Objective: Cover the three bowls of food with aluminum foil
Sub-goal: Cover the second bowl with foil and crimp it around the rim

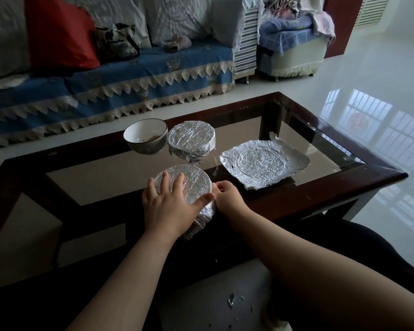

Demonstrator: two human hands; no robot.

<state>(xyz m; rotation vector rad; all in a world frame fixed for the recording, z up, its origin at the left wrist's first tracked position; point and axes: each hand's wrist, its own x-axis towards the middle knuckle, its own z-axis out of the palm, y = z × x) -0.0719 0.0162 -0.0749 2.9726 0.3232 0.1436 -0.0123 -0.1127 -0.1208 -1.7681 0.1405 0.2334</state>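
Three bowls stand on the glass-topped table [380, 174]. The nearest bowl [196, 185] is wrapped in foil; my left hand [167, 204] lies flat on its top with fingers spread. My right hand [227, 195] pinches the foil at the bowl's right rim. Behind it a second foil-covered bowl [191, 139] stands. To its left an uncovered white bowl [145, 134] holds a little brown food. A loose crumpled foil sheet [263, 163] with a round imprint lies flat at the right.
A sofa with a blue lace-edged cover [129, 87] and a red cushion [58, 32] runs behind the table. Small foil scraps [231, 299] lie on the floor near my legs. A shiny tiled floor [380, 80] stretches to the right.
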